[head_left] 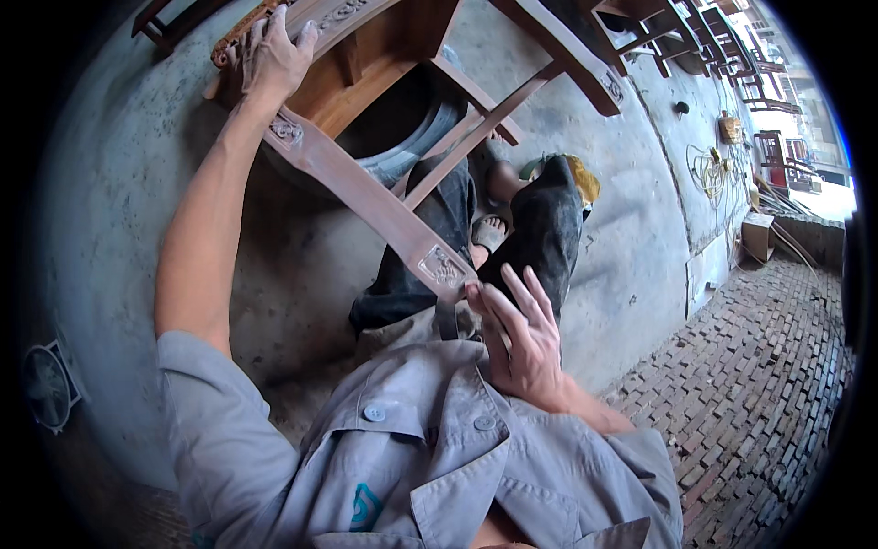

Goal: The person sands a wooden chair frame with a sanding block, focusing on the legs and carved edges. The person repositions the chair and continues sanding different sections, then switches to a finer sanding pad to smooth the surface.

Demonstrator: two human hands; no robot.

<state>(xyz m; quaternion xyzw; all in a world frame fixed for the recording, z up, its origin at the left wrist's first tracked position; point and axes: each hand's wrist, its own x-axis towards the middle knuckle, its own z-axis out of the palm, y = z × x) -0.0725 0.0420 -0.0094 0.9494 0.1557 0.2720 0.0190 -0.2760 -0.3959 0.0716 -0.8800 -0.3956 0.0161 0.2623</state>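
A reddish-brown wooden furniture frame (366,188) with curved, carved legs lies tipped over in front of me. It looks like a stool or a small table. My left hand (270,64) curls its fingers over a carved edge at the upper left. At the foot of the nearest leg is my right hand (526,343). Its thumb and first finger close on the leg's end, while two other fingers stretch up. A dark strip (446,320) shows below that end; what it is, I cannot tell. Beneath the frame sits a thick dark ring (448,114) like a tyre.
My knees and sandalled foot (491,233) are close under the frame. Several wooden furniture pieces (649,37) line the upper right. A basket (729,128), coiled cables (709,174) and a cardboard box (757,236) are at right, beside brick paving (732,357). A fan (50,389) stands at left.
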